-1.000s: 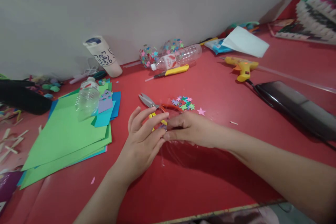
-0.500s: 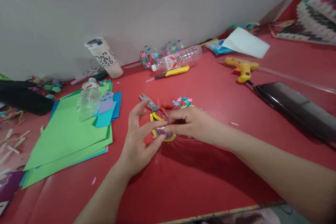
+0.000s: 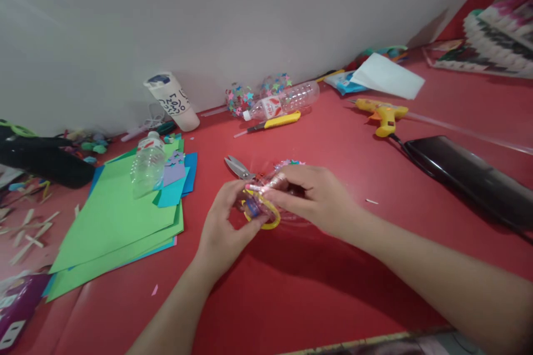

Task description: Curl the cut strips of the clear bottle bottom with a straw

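Low over the table, my left hand [image 3: 222,227] is closed around the left side of a clear plastic piece [image 3: 270,184], thumb below and fingers above. A bluish-purple patch [image 3: 252,208] shows between that thumb and fingers; what it is I cannot make out. My right hand [image 3: 318,194] pinches the same plastic from the right, fingertips partly hidden. Directly beneath lie scissors [image 3: 238,167] with yellow handles, their blades pointing away to the left. Small coloured foam stars [image 3: 287,164] are heaped just beyond my right hand, which partly covers them.
Green paper sheets [image 3: 120,216] bear a clear bottle [image 3: 147,166] at left. Along the wall are a white tumbler [image 3: 172,101], star-covered balls [image 3: 238,100], a lying bottle [image 3: 297,99] and a yellow cutter [image 3: 283,119]. Right: a yellow glue gun [image 3: 385,116] and a black case [image 3: 470,177].
My right hand has shifted slightly right, and the clear plastic between my hands has turned so more of it shows. My left fingers have curled in closer. The whole view has shifted a little.
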Motion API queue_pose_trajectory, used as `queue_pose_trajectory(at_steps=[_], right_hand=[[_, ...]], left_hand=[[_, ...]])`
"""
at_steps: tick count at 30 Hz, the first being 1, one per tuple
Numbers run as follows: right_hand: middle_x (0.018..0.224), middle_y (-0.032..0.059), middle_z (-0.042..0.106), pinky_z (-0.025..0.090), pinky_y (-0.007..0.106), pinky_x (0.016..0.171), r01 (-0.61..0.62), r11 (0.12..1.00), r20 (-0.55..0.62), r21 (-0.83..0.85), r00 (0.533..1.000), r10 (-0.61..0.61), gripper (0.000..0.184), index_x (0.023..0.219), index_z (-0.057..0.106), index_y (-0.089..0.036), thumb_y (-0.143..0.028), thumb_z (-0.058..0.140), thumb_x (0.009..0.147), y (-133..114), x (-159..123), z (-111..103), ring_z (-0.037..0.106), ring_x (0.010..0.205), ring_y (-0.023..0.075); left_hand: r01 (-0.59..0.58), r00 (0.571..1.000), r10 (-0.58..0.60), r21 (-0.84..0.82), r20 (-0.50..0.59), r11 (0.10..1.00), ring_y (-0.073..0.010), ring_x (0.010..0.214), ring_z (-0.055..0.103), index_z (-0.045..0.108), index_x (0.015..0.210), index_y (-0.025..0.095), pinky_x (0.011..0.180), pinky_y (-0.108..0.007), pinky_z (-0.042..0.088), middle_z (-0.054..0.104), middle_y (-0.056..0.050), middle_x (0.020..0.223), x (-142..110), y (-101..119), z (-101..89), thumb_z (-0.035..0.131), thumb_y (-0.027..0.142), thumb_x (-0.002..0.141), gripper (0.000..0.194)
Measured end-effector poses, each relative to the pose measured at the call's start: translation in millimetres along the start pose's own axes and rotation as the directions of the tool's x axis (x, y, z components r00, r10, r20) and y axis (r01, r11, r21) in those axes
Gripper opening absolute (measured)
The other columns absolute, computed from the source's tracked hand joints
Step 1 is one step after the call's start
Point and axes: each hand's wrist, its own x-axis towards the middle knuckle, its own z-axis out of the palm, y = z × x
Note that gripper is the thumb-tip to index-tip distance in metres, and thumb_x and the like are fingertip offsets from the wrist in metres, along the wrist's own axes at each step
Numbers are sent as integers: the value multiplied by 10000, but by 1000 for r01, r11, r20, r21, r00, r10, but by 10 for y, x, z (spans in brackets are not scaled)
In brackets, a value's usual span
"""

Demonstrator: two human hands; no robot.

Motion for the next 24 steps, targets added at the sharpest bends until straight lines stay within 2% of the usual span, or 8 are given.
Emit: queue_pose_trajectory(at_steps=[2,4,8,13,16,19,22,24], right_hand=[[658,-19,560,326,237,560,48,996,-18,-80,999,-50,197,702,605,-162,-267,600,869,-4,-8,4,469,591,115],[693,-6,576,322,239,558,73,988,-38,-139,996,-79,157,755,626,-144,-256,617,864,-6,-7,1,475,599,117],[747,26,614,359,233,566,101,973,-63,-207,991,-117,122,873,668,-99,-200,600,862,-12,6,-20,515,623,126],[774,38,624,400,229,567,124,961,-111,-246,982,-155,224,1038,679,-88,-163,552,870,0,21,-39,540,640,138],[803,41,636,423,241,591,113,957,-162,-268,974,-161,211,1047,663,-107,-163,556,874,6,16,-62,558,667,147],[830,35,639,442,263,621,85,968,-275,-234,950,-150,201,1058,645,-135,-165,551,884,-3,-2,-94,574,687,156],[851,27,640,452,280,629,77,990,-406,-115,906,-118,175,1026,640,-163,-155,553,874,-12,-18,-112,573,684,157],[817,12,625,449,282,608,85,995,-453,-47,886,-97,133,969,636,-187,-149,560,866,-9,-20,-113,560,660,154]], left_hand=[[-18,999,19,46,-33,999,-174,884,633,587,1117,208,773,-322,533,636,-62,1038,5,-5,19,675,245,778,352],[-15,997,17,25,-69,1000,-149,814,627,591,1075,209,744,-302,532,632,-37,967,10,-23,35,657,222,790,293],[11,989,-18,-50,-148,999,-146,810,629,581,1004,208,765,-307,532,623,-23,931,23,-40,52,662,196,773,245],[26,978,-40,-67,-207,997,-130,783,612,583,970,201,745,-286,528,600,-20,920,42,-13,48,685,199,753,240],[42,968,-68,-114,-241,993,-136,814,623,580,952,199,753,-284,533,598,-22,931,55,2,45,687,206,746,233],[75,954,-121,-174,-274,982,-130,785,632,573,909,193,747,-278,537,598,-7,881,67,11,36,701,210,724,225],[96,945,-157,-215,-287,972,-131,777,642,573,897,190,754,-285,542,607,-8,871,72,6,29,717,218,706,241],[108,942,-179,-246,-285,963,-136,789,649,573,909,191,769,-298,546,618,-16,893,70,-11,33,730,235,698,267]])
